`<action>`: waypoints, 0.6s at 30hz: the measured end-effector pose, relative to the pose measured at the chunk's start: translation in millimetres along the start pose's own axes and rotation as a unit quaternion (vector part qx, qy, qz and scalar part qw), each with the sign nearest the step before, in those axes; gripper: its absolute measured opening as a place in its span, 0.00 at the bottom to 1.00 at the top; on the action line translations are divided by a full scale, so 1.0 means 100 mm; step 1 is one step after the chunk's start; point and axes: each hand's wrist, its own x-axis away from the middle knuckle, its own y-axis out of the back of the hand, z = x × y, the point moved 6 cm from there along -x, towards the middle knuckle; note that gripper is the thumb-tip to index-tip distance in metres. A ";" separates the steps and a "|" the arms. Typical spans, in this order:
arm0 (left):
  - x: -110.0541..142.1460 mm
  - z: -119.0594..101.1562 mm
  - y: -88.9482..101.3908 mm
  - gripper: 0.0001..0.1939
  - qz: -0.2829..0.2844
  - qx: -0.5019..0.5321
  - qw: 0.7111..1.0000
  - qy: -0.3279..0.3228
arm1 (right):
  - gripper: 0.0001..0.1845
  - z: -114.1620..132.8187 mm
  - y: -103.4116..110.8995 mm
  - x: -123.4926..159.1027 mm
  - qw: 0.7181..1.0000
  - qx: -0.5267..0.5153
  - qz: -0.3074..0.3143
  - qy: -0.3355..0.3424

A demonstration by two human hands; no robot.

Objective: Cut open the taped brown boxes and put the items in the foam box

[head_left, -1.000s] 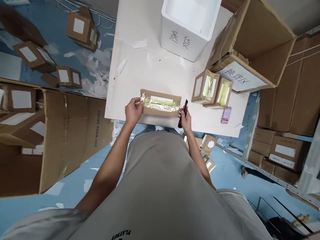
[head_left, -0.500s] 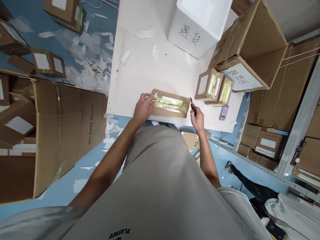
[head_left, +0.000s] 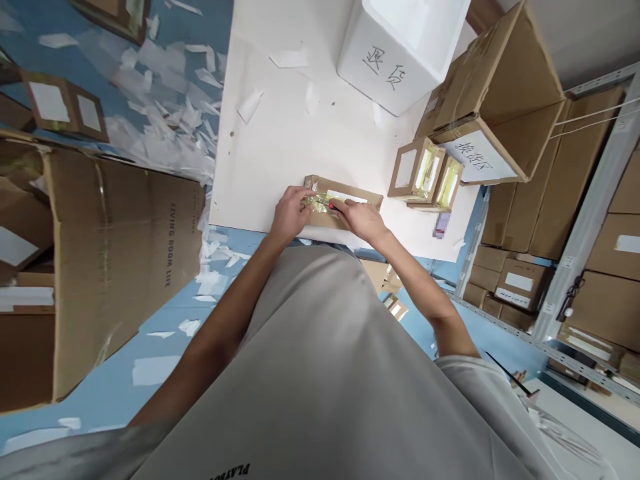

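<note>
In the head view, at the counter's (head_left: 270, 160) near edge, one taped box (head_left: 327, 219) was touched by the left hand (head_left: 293, 213), whether pinched unclear; one cutter (head_left: 333, 206) was gripped by the right hand's (head_left: 363, 220) fingers. Rightward, two labelled boxes (head_left: 424, 172) were placed. One bin (head_left: 383, 80) was marked "退货", one right carton (head_left: 460, 87) "换货区", one left carton (head_left: 120, 267) "LIVING ROOM LIFE".

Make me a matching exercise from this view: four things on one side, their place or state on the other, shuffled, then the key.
Things
1. Left hand
2. Red and black cutter
3. White bin
4. Two small boxes

Places and states
A. Marked with black handwriting on its side
B. Beside each other, on the near side of the open carton
C. Gripped in the right hand
D. At the left end of the taped box

Right pairs: 1-D, 2-C, 3-A, 4-B
</note>
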 end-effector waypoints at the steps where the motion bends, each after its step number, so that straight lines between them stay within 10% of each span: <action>1: 0.00 -0.01 0.00 0.22 0.000 0.002 1.000 0.000 | 0.30 0.00 0.00 -0.01 1.000 0.010 0.006 -0.002; 18: 0.00 0.00 0.05 0.20 -0.038 -0.014 0.999 0.023 | 0.28 0.24 0.12 -0.30 0.997 0.067 0.014 0.028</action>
